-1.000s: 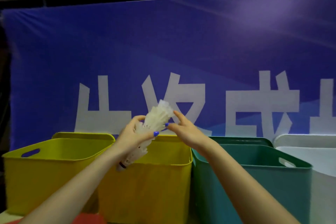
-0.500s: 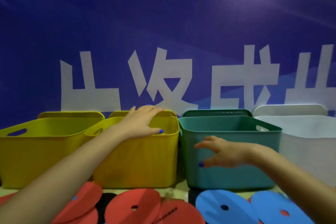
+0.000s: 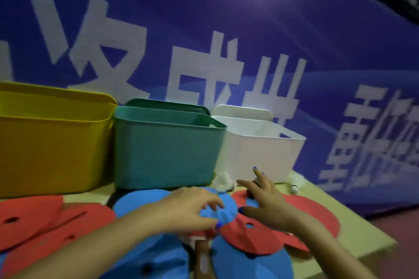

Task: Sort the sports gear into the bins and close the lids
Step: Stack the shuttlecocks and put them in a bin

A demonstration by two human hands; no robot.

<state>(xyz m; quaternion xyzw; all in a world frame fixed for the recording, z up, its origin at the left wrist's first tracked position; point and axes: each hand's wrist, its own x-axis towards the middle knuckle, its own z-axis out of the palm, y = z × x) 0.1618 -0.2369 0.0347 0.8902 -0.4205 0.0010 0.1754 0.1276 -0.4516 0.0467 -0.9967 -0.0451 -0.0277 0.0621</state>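
Yellow bin [image 3: 52, 142], teal bin [image 3: 165, 149] and white bin [image 3: 260, 154] stand open in a row, the teal and white lids leaning behind them. Flat red discs [image 3: 313, 217] and blue discs [image 3: 145, 208] overlap on the table in front. My left hand [image 3: 188, 209] lies over a blue disc, fingers curled on top and thumb at its near edge. My right hand [image 3: 265, 207] hovers with spread fingers over a red disc. A white shuttlecock [image 3: 223, 180] lies beside the teal bin, another shuttlecock [image 3: 295, 182] right of the white bin. The view is blurred.
A wooden paddle handle [image 3: 201, 256] pokes out under my left wrist among the discs. A blue banner [image 3: 226, 29] with white characters rises right behind the bins. The table's right edge [image 3: 374, 240] runs close past the red discs.
The shuttlecock stack I held a second ago is gone from my hands. Both hands dropped from the bins to the discs, and my view swung down and to the right.
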